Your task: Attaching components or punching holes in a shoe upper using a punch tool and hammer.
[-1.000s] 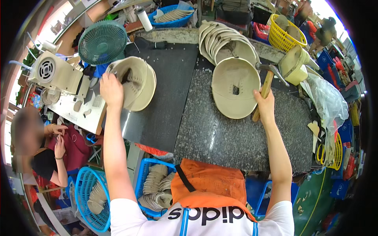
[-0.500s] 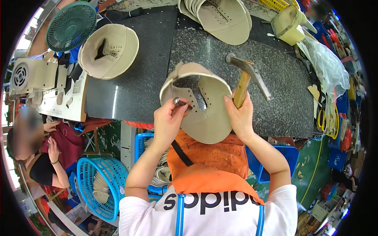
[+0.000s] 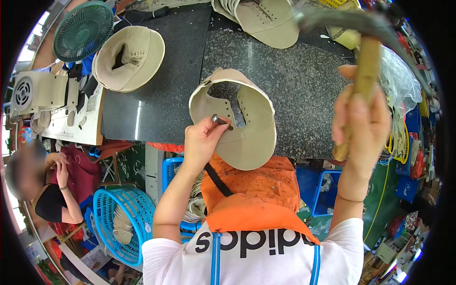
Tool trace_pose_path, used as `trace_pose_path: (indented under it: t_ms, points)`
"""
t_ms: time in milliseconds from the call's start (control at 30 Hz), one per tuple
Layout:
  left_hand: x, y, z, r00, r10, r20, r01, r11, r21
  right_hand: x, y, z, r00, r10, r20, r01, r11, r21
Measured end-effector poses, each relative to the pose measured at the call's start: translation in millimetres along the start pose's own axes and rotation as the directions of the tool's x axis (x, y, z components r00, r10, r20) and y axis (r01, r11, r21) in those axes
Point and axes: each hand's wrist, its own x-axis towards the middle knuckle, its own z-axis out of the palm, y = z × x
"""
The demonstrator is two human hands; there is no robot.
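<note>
Blue sign: a small blue panel with a white round mark (image 3: pixel 405 188) leans at the right, below the yellow cords; its mark is too small to make out.
Orange apron: an orange apron (image 3: pixel 259 199) with dark specks covers the person's front, a black strap running across it.
Blue baskets: a round light-blue basket (image 3: pixel 121 223) stands on the floor at lower left with pale pieces inside; a darker blue crate (image 3: pixel 173 173) sits just beside the person's left arm.
Left hand: the left hand (image 3: pixel 202 142) is curled, thumb and fingertips pinching a short dark metal punch (image 3: pixel 219 120), whose tip is pressed onto the beige cutout.
Beige piece: the beige shoe-upper piece (image 3: pixel 247 126) lies flat at the near edge of the dark speckled stone slab (image 3: pixel 304 80), its lower part hanging over the edge toward the apron; a row of small holes runs along its inner flaps.
Right hand: the right hand (image 3: pixel 361 123) is clenched in a fist around the wooden handle of a hammer (image 3: pixel 365 61), raised well above the slab; the metal head is blurred near the top of the view.
Other beige pieces: a stacked bowl-shaped pile (image 3: pixel 130 59) rests on the darker slab at left; more pieces (image 3: pixel 266 19) lie at the far edge.
Fan: a green fan (image 3: pixel 83 29) stands at upper left.
Other person: a seated person in a black top (image 3: pixel 47 202) is at far left, hands raised to the face.
</note>
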Motion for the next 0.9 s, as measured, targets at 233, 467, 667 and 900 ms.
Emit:
trace_pose_path:
  t_ms: [233, 467, 667, 900]
  points:
    - [-3, 7, 8, 0.870, 0.481, 0.112, -0.466, 0.725, 0.507, -3, 39, 9, 0.756, -0.563, 0.335, 0.654, 0.682, -0.329]
    - [5, 1, 8, 0.993, -0.100, -0.057, 0.084, 0.967, -0.239, 7, 10, -3, 0.771, 0.094, 0.630, 0.369, 0.741, -0.561]
    - [4, 2, 9, 1.000, 0.006, -0.002, -0.006, 0.999, -0.054, 2, -30, 3, 0.983, -0.092, 0.157, 0.111, 0.987, -0.117]
    - [-3, 6, 11, 0.960, 0.272, 0.070, -0.270, 0.825, 0.496, 0, 24, 7, 0.617, 0.406, 0.674, 0.383, 0.594, -0.708]
